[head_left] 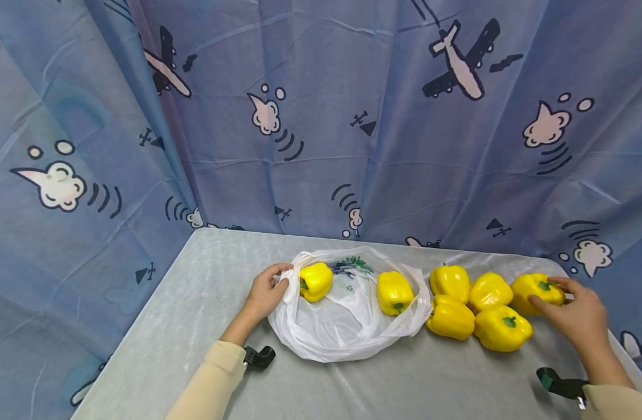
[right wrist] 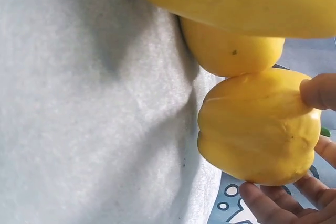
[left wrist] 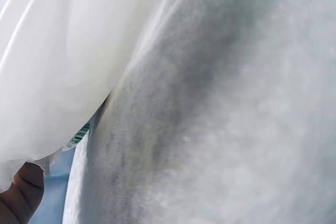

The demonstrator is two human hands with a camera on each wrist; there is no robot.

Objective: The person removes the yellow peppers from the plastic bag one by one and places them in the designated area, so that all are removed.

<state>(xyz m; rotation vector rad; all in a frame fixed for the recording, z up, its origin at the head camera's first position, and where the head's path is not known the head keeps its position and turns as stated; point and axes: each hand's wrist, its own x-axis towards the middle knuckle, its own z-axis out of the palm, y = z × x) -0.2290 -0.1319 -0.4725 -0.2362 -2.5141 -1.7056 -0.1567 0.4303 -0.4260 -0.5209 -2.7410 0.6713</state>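
Note:
A white plastic bag point(head_left: 326, 349) with a green leaf print lies spread on the table, its mouth facing up. Inside are two yellow bell peppers, one pepper point(head_left: 316, 281) by the left rim and another pepper point(head_left: 395, 293) at the right. My left hand point(head_left: 263, 296) pinches the bag's left edge between thumb and fingers. At the far right, my right hand point(head_left: 583, 312) grips the outermost yellow bell pepper point(right wrist: 257, 129), thumb on one side and fingers on the other. In the left wrist view the bag point(left wrist: 58, 66) hides most of my left hand.
Several more yellow bell peppers point(head_left: 501, 328) sit clustered between the bag and my right hand, the nearest right against the bag's edge. A grey cloth covers the table point(head_left: 195, 332). Behind and to the left hangs a blue printed curtain point(head_left: 310, 192).

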